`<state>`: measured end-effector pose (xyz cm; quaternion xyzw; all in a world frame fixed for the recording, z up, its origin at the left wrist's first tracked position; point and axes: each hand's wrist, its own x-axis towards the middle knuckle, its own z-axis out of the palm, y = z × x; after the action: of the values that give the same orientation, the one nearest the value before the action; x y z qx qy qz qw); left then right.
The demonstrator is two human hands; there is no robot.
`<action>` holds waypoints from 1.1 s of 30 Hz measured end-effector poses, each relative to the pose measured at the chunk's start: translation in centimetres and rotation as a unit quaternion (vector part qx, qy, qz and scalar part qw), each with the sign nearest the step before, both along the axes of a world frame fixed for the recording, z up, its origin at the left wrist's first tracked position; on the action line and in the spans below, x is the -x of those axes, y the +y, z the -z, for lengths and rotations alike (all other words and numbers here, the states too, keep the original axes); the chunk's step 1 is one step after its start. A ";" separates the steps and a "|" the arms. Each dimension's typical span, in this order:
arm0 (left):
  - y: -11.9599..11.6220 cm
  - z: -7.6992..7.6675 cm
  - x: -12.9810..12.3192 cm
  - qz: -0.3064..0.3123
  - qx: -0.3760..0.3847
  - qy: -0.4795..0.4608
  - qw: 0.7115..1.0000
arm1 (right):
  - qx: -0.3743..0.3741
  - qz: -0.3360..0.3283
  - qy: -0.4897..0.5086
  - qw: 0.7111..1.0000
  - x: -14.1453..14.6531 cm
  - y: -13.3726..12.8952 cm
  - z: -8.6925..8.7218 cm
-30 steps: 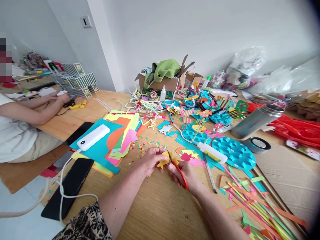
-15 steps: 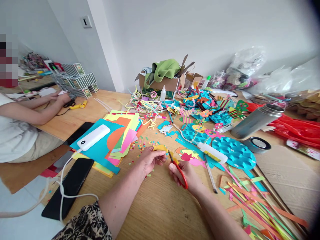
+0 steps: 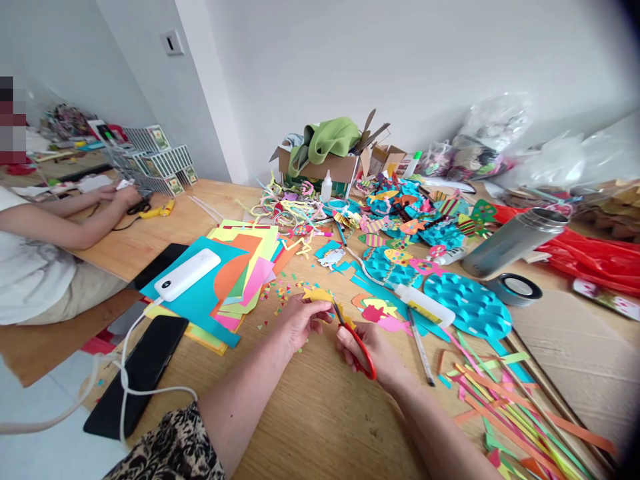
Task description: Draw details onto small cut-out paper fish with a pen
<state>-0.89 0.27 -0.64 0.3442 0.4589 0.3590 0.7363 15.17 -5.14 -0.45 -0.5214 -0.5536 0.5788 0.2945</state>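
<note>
Over the wooden surface, you are pinching one yellow paper cutout in your left hand, fingers loosely curled, while your right hand is gripping one pair of red-handled scissors. One white power bank and one steel flask are resting on opposite sides.
</note>
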 end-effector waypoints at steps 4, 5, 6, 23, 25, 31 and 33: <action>-0.2 -0.2 -0.2 -0.007 -0.006 -0.004 1.000 | 0.002 -0.002 0.001 1.000 0.0 0.0 0.0; -0.2 -0.2 -0.2 -0.011 -0.009 -0.006 1.000 | 0.002 0.000 -0.001 1.000 0.0 0.0 0.0; -0.3 -0.2 -0.3 -0.016 -0.011 -0.009 1.000 | 0.002 0.001 -0.002 1.000 0.1 0.0 0.0; -0.3 -0.2 -0.5 -0.035 -0.022 -0.028 0.999 | 0.003 0.016 -0.001 1.000 0.1 0.0 -0.1; -0.3 -0.3 -0.5 -0.035 -0.023 -0.028 0.999 | 0.001 0.014 -0.002 1.000 0.1 0.0 0.0; -0.3 -0.3 -0.5 -0.033 -0.025 -0.029 0.999 | -0.009 0.014 -0.002 1.000 0.1 0.1 0.1; -0.3 -0.2 -0.5 -0.032 -0.025 -0.028 0.999 | -0.011 0.014 -0.002 1.000 0.0 0.1 0.2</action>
<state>-0.38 -0.03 -0.40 0.3374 0.4396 0.4035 0.7281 15.15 -5.07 -0.67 -0.5272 -0.5533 0.5674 0.3067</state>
